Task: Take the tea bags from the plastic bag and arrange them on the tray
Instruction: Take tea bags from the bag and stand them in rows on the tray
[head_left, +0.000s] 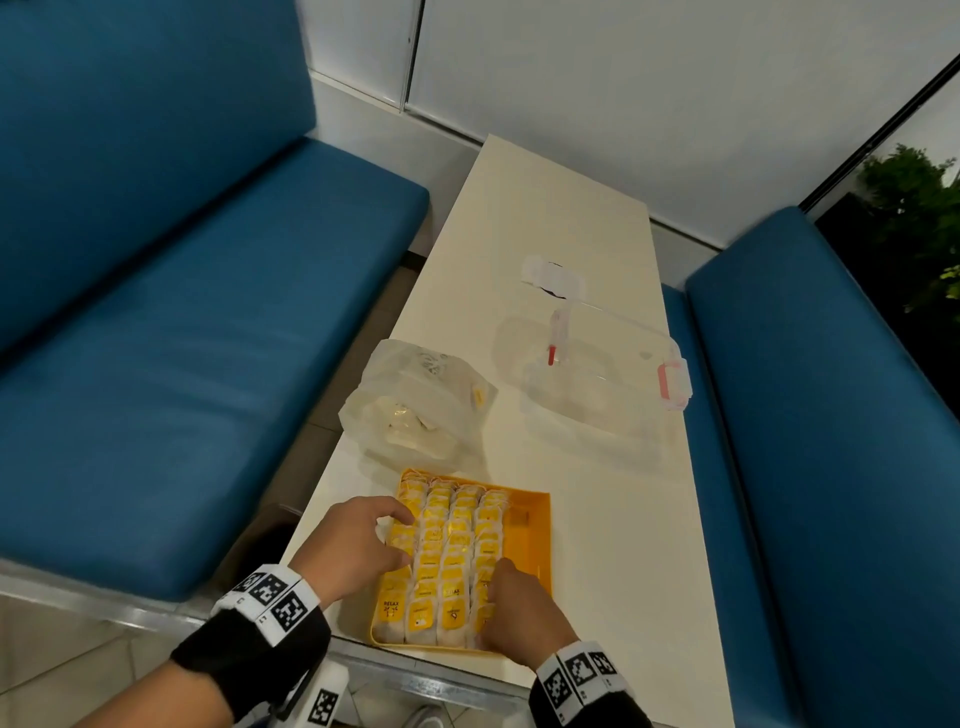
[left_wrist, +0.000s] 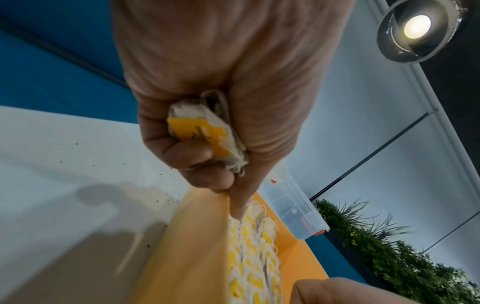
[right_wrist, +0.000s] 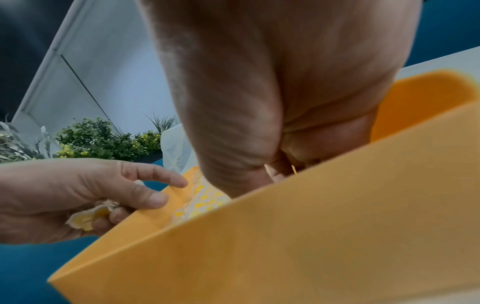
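A yellow tray (head_left: 537, 519) sits at the table's near edge, with several rows of yellow-tagged tea bags (head_left: 449, 551) packed into it. My left hand (head_left: 363, 540) is at the tray's left side; its curled fingers grip a small bunch of tea bags (left_wrist: 205, 127) against the palm, and the forefinger reaches down to the left row. My right hand (head_left: 511, 603) is over the near end of the right row, fingertips bunched on a tea bag there and mostly hidden behind the tray wall (right_wrist: 311, 236). The plastic bag (head_left: 415, 410), with tea bags still inside, lies just beyond the tray.
A clear plastic box (head_left: 602, 384) with red latches stands on the table's right side, beyond the tray. Blue benches (head_left: 182, 338) flank the narrow cream table (head_left: 597, 571) on both sides. A strip of the tray along its right wall is bare.
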